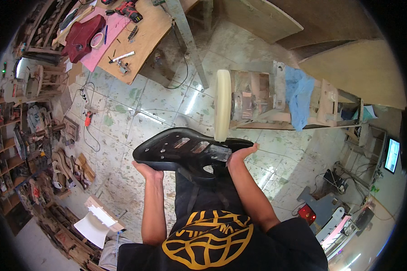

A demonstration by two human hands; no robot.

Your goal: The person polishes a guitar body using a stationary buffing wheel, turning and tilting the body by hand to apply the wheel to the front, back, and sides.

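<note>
Both my hands hold up a glossy black electric guitar body (167,152), lying roughly flat in front of my waist. My left hand (148,170) grips its rounded left end from below, fingers mostly hidden under it. My right hand (242,155) is closed around the horn at the right end, beside the bare neck pocket (220,152). Pickup slots and drilled holes show in its upper face. Just beyond the right part stands a pale buffing wheel (222,105), whose lower rim meets or overlaps the body's far edge; I cannot tell whether they touch.
The wheel sits on a motor stand (257,97) draped with a blue cloth (298,97). At the far left, a wooden workbench (151,34) carries a red guitar body (84,38) and a drill (129,11). A cord with an orange tool (88,118) lies on the tiled floor. Cluttered shelves (7,147) line the left.
</note>
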